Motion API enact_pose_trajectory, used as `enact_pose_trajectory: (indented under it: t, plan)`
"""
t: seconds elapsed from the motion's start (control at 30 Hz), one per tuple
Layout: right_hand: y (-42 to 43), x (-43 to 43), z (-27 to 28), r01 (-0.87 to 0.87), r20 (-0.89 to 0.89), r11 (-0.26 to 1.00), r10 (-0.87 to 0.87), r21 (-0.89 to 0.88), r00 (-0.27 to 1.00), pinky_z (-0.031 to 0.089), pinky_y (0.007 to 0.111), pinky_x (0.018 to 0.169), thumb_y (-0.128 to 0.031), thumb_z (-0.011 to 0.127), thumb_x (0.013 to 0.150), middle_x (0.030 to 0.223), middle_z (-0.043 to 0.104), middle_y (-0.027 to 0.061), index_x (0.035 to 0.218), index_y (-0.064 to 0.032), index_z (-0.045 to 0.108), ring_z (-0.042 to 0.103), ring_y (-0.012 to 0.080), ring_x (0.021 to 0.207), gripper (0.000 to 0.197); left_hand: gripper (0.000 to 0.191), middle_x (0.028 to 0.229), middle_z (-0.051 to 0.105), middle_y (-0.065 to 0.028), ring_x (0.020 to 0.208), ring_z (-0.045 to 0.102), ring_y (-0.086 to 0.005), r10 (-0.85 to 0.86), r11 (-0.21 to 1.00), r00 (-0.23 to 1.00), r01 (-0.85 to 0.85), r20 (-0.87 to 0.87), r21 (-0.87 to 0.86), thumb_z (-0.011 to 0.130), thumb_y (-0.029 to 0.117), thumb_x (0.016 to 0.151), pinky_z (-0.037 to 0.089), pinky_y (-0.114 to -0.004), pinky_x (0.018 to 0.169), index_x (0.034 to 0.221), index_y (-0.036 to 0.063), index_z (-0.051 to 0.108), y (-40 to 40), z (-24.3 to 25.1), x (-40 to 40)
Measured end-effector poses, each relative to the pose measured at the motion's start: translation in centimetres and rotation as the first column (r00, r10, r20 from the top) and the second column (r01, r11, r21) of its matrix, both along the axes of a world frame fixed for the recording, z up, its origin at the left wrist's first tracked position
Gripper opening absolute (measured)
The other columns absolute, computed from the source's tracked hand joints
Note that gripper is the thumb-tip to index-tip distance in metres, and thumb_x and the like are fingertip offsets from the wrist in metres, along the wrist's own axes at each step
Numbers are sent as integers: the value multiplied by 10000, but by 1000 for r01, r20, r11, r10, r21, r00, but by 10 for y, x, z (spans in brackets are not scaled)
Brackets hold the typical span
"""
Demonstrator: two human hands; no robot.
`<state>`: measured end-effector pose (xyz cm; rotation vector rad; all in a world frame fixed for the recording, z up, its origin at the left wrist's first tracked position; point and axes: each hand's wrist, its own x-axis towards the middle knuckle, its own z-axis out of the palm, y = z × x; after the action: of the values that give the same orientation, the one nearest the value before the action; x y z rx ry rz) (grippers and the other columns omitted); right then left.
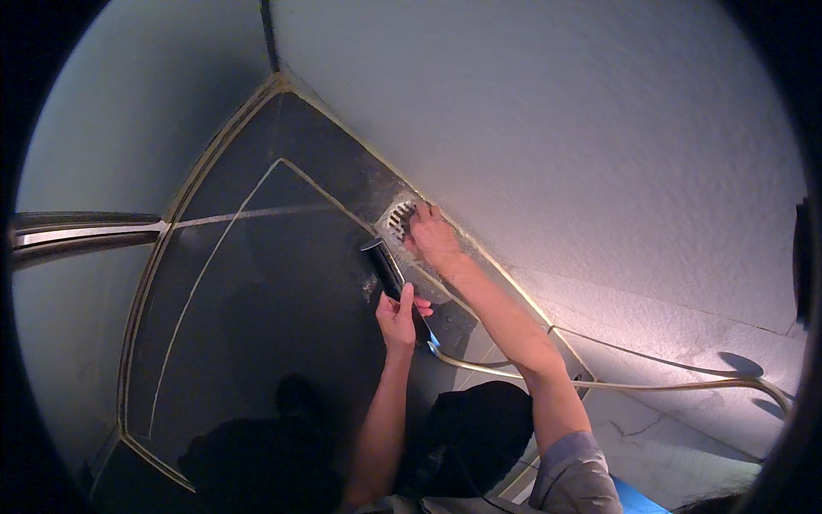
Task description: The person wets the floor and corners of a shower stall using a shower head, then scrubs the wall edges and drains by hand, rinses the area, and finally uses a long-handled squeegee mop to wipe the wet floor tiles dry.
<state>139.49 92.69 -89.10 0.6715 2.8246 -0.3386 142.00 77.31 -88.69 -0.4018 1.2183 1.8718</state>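
In the head view my left hand [399,321] is wrapped around a dark cylindrical handheld tool [386,266], whose wide end points up and left over the dark floor. From its lower end runs a pale hose or cord [472,367]. My right hand [433,234] lies at the right side of a round slotted floor drain grate [399,217], fingertips against its edge. Whether those fingers grip the grate cannot be told. Whitish residue surrounds the grate, close to the foot of the wall.
A light textured wall [578,160] rises along the right, with a yellowed joint at its foot. Metal-like framing [142,289] edges the dark floor [257,308] at left. The hose continues right across pale marbled tiles [648,424]. My dark-clothed knee [485,417] is below my hands.
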Motion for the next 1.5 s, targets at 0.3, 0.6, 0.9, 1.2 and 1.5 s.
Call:
enact_pose_trajectory:
  t: [0.3,0.6,0.9,1.2,1.5]
  plan:
    - [-9,-16,-7,37,229,998,-46,44,972,479,379,759,-146,615,676,1003,470,224,879,91,581,490,346,939,315,204,606,576,-104,460,551,-145,-36,999,999,36,-8,-2,562,176,838,473,-249,454,884,-2,474,-1,6,-2]
    - [-10,-16,-20,-24,317,996,-3,84,948,493,372,713,-109,529,736,919,507,266,904,128,570,547,362,847,293,188,622,568,-100,495,558,-137,-33,999,999,34,-31,39,559,155,837,474,-239,460,874,-8,471,-2,12,-7]
    - [-8,-16,-1,84,184,994,-95,65,978,507,371,682,-87,581,690,935,498,250,941,97,525,551,349,864,316,184,625,567,-89,488,550,-132,-8,999,1000,8,-7,41,548,148,843,475,-248,463,914,-6,475,1,13,-6]
    - [-9,-25,-8,23,172,996,-39,91,984,500,382,731,-28,596,656,1004,480,207,964,66,479,497,330,973,343,195,626,574,-106,496,558,-152,-42,997,998,44,-44,59,535,191,855,481,-262,474,888,12,466,0,9,-3]
    - [-9,-27,10,-45,197,999,48,-23,979,501,387,742,-33,601,660,1012,470,195,960,56,480,482,327,987,336,176,613,569,-90,493,554,-139,-30,999,1000,31,-6,43,551,165,842,468,-244,471,877,10,474,-2,10,-8]
